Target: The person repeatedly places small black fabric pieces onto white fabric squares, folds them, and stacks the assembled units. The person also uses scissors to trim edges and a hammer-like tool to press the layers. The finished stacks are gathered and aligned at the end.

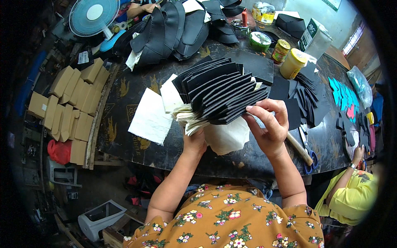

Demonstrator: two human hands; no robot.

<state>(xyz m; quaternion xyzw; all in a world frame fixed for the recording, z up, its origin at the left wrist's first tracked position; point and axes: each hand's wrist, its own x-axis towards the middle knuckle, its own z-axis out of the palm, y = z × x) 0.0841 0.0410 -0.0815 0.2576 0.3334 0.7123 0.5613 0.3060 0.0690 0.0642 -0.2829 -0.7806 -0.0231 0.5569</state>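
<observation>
A thick fanned stack of black sheet pieces with pale cut edges [223,89] is held up over the table in front of me. Cream cloth layers [190,118] stick out at its lower left. My left hand [194,140] grips the stack from below, its fingers mostly hidden by the cloth. At the stack's right edge, my right hand [271,126] is closed, thumb and fingertips pinching the end of the pieces. Something pale shows between those fingers, too small to name. Under the stack lie a white cloth square [151,115] and a rounded cream cloth piece [227,136].
Scissors [308,151] and a wooden handle [300,149] lie right of my right hand. Black pieces [306,95], jars [293,64] and a tin [315,39] stand beyond. Black shaped parts [178,33] are heaped at the back, brown boxes [74,91] at left. Two other people are nearby.
</observation>
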